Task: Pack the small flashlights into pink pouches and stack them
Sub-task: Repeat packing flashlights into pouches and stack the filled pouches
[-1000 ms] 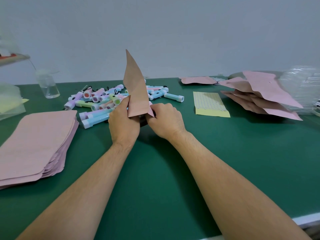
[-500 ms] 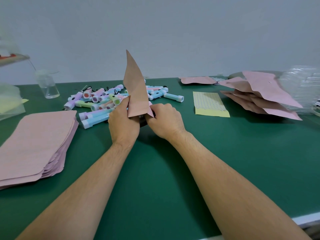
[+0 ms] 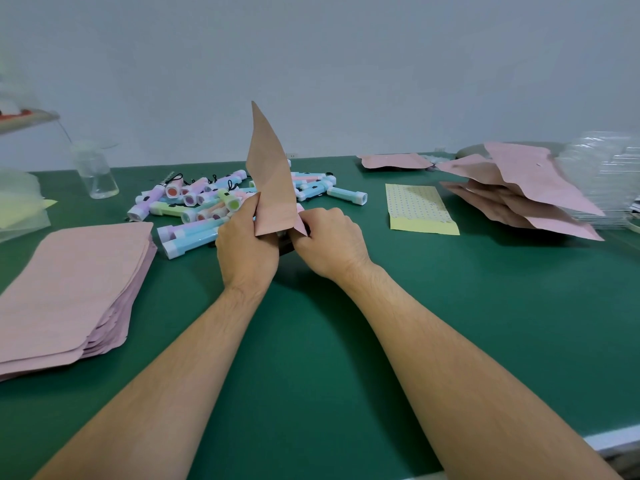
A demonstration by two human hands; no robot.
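Observation:
A pink pouch (image 3: 272, 181) stands upright on edge above the green table, its far corner pointing up. My left hand (image 3: 247, 249) grips its lower left side with the thumb along the front. My right hand (image 3: 330, 242) pinches the lower right corner. Something dark shows between the hands under the pouch; what it is I cannot tell. Behind the pouch lies a heap of several pastel flashlights (image 3: 194, 204). A flat stack of empty pink pouches (image 3: 69, 289) lies at the left. A loose pile of bulging pink pouches (image 3: 519, 192) rests at the right.
A yellow dotted sheet (image 3: 419, 209) lies right of centre. A clear jar (image 3: 97, 171) stands at the back left, near clear bags (image 3: 19, 206). Crinkled clear plastic (image 3: 609, 171) sits at the far right. One more pink pouch (image 3: 393, 161) lies at the back. The table's front edge (image 3: 613, 441) shows white.

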